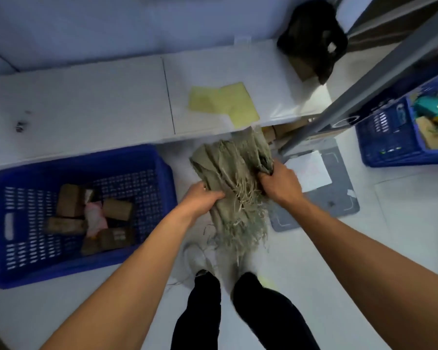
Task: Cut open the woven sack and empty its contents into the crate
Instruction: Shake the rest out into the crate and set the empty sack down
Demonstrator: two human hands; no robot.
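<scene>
Both hands are gripping the woven sack point(232, 183), which is hanging limp and bunched in front of the person, above the floor point(339, 261) and just right of the blue crate point(159, 173). Left hand point(202, 198) is clamping the sack's left edge about mid-height, fingers curled into the fabric. Right hand point(280, 184) is closing on the bunched upper right part, knuckles up. Hands are sitting apart, with the sack's width between them. Frayed loose strands point(240, 231) are dangling from the lower edge, some trailing down toward the shoes point(200, 258). Crate is sitting on the floor at left, under the edge of the white counter point(86, 104), and is holding several brown cardboard boxes point(118, 209) plus a pink-and-white packet point(94, 218). Two yellow sheets point(225, 102) are lying on the counter, beyond the sack. A black bag point(311, 39) is sitting at the counter's far right end. A grey mat point(339, 198) with a white sheet of paper point(311, 170) on it is lying on the floor, right of the sack. A second blue crate point(390, 137) with mixed items is sitting at far right, behind a grey metal rack post point(364, 79).
</scene>
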